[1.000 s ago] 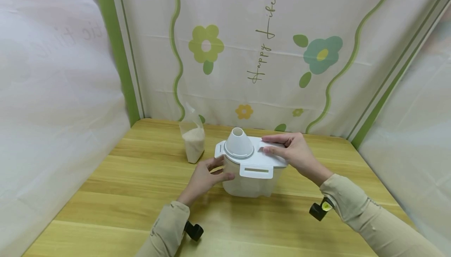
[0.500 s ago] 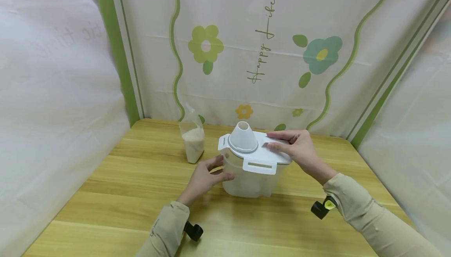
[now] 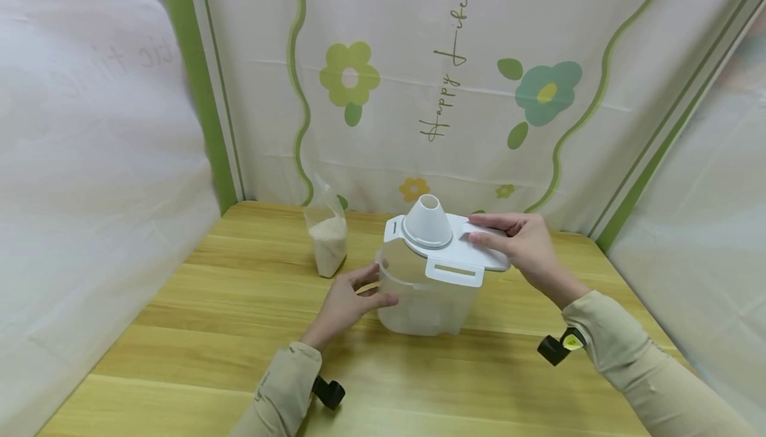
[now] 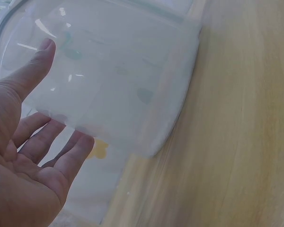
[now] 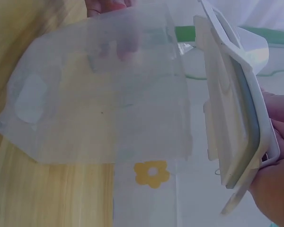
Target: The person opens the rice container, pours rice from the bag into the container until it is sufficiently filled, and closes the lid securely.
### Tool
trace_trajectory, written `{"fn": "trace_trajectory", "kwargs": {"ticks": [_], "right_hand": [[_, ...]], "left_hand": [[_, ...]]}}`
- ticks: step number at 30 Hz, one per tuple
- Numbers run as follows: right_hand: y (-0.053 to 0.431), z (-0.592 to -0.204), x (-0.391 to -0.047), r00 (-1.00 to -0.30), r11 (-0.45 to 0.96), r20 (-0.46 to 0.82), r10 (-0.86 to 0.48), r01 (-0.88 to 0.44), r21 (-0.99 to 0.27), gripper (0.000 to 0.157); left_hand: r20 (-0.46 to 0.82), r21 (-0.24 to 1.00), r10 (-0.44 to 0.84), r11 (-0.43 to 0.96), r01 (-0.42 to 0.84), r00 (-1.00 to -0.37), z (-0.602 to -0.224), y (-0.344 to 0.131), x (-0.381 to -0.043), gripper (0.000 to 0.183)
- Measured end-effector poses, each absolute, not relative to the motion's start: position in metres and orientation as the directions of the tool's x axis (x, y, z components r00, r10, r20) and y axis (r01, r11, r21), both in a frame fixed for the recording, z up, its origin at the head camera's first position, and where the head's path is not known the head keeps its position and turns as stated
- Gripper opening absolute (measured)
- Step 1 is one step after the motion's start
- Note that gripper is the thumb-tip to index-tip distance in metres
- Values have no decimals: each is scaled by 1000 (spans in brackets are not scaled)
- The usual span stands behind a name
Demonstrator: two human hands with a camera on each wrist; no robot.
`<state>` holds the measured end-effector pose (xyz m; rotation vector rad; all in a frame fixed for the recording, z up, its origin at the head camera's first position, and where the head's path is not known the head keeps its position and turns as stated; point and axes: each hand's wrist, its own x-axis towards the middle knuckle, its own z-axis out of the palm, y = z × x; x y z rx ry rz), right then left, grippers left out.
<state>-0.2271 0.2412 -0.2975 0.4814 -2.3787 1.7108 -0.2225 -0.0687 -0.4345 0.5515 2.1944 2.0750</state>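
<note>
- The clear box stands upright on the wooden tabletop, near the middle.
- The left hand holds the box by its left side. Its thumb is on the near side and its other fingers are round the back.
- The right hand pinches the white lid from the top, with the thumb and fingers on a small flap.
- The lid is up over the box, not touching it. The right wrist view shows a gap between them.
- A white cone with a hole at its tip pokes up from the left part of the lid.
- A see-through bag with pale stuff in it stands on the tabletop, behind and left of the box.
- At the back hangs a pale cloth with flowers and curly words.
- Both sleeves are tan.
</note>
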Motion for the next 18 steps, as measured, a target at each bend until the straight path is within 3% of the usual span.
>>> {"fn": "trace_trajectory", "kwargs": {"ticks": [18], "right_hand": [[263, -299, -225, -956, 266, 287, -65, -294, -918, 43]], "left_hand": [[195, 976, 316, 30, 216, -928, -433, -69, -222, 75]]}}
